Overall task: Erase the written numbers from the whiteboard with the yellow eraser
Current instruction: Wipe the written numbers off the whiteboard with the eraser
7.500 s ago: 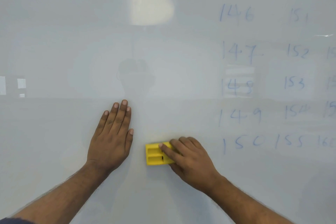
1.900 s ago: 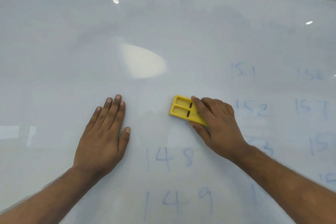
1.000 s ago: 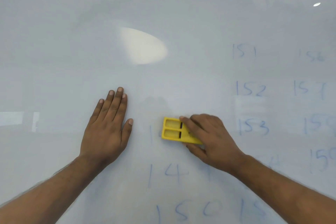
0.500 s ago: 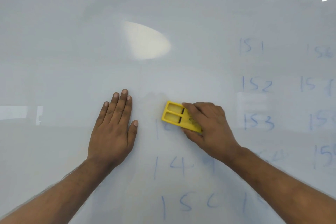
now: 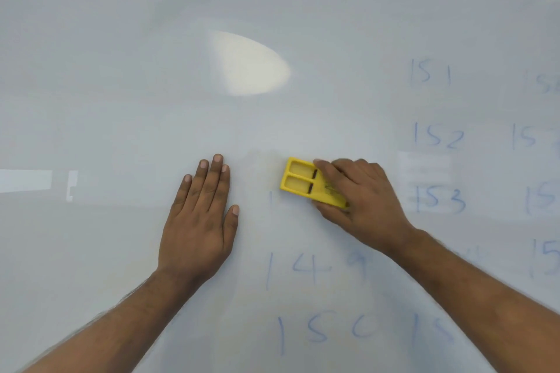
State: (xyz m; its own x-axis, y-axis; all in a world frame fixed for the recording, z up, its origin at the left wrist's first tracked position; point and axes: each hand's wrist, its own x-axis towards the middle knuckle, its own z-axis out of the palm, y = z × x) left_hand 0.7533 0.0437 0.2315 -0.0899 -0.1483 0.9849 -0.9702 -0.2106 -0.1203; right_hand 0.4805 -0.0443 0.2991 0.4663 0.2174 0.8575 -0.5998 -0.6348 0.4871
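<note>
— On the board [image 5: 121, 85], how much is wiped?
— Its left and upper parts are bare, so I judge the job partly done. The right hand [image 5: 360, 197] grips the eraser [image 5: 306, 183], pressed to the surface over a row where only a faint stroke [image 5: 270, 198] shows.
— And the left hand [image 5: 200, 218]?
— Flat on the surface, fingers spread, holding nothing.
— What remains?
— 149 [image 5: 315, 266] and 150 [image 5: 327, 330] below the eraser, plus 151 [image 5: 430, 74], 152 [image 5: 439, 136], 153 [image 5: 439, 200] and further columns on the right.
</note>
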